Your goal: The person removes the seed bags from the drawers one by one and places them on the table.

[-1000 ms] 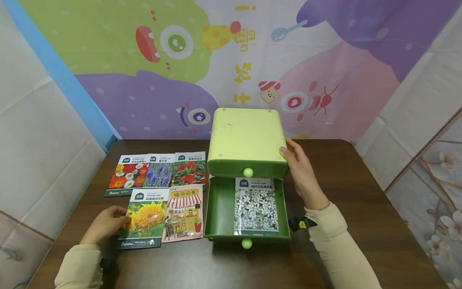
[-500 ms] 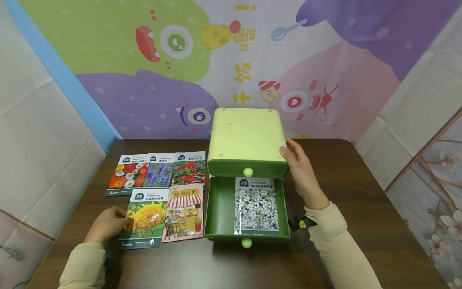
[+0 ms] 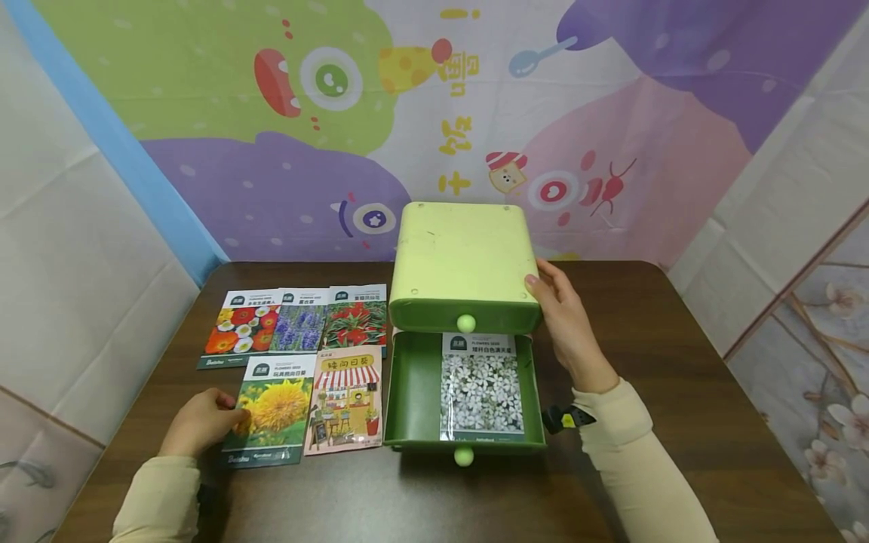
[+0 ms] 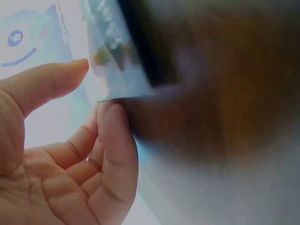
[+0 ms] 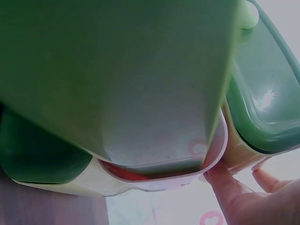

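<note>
In the head view, my left hand is at the left edge of a seed packet with a yellow flower. The left wrist view has the fingers bent at a packet's corner, the thumb apart from them. My right hand rests against the right side of a light-green drawer box, with its thumb and fingers at the side. A dark green drawer is pulled out under the top one. In it lies a seed packet with white flowers.
Left of the box, a pink packet with a shop picture lies beside the yellow-flower one. Behind them are packets with poppies, purple flowers and red flowers. The brown table extends to the right; a cartoon cloth hangs behind.
My left hand has shifted slightly right over the yellow-flower packet's edge, then stayed there. The right hand, box and drawer look the same.
</note>
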A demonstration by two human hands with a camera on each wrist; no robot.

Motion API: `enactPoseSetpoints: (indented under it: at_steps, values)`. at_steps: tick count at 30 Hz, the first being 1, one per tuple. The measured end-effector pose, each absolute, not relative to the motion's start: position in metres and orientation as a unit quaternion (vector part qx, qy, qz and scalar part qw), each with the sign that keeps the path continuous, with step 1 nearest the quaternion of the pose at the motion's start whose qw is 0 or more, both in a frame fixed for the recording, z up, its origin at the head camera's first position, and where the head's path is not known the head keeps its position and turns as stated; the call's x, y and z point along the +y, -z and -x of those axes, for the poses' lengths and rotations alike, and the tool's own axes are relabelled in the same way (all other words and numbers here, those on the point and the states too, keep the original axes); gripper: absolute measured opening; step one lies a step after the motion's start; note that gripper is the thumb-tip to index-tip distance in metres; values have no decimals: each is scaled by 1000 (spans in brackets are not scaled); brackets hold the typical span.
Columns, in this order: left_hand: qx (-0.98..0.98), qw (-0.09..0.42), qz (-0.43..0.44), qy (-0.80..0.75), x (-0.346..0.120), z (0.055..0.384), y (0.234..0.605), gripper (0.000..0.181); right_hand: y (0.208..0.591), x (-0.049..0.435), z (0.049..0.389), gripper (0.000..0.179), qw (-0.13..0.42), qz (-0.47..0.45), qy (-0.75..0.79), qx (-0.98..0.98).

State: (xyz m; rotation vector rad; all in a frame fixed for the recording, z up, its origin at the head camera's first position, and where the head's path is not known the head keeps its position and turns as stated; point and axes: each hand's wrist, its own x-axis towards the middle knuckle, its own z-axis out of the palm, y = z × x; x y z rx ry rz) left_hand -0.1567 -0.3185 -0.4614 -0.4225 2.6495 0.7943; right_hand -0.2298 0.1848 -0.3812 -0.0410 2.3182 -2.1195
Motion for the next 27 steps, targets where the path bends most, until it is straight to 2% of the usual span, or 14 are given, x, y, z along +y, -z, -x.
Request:
enactPoseSetpoints:
  at_steps: [8, 12, 19, 22, 27]
  values:
    - [938, 138, 149, -280, -320, 158, 456, 54, 381, 185, 230, 59, 0, 13, 677, 736]
    - [940, 84, 151, -294, -311, 157, 451, 57, 380, 185, 230, 59, 0, 16, 677, 736]
    - [918, -60, 158, -359, -272, 152, 424, 52, 381, 185, 230, 59, -3, 17, 677, 736]
    - [909, -94, 134, -384, -250, 150, 411, 48, 381, 186, 230, 60, -2, 18, 675, 737]
    - [906, -115, 39, -406, -218, 144, 394, 47, 382, 186, 229, 60, -4, 23, 676, 737]
